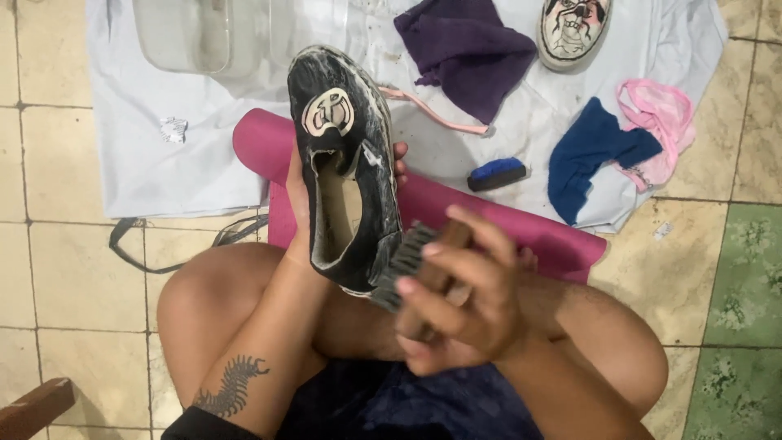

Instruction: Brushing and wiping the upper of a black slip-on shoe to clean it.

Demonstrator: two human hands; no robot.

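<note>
While I sit cross-legged on the tiled floor, my left hand (300, 195) cradles a wet black canvas slip-on shoe (346, 163) from beneath, fingers curled around it, above a rolled pink mat (497, 216). My right hand (460, 293) is closed around a wooden-backed bristle brush (415, 257), bristles pressed against the shoe's heel.
</note>
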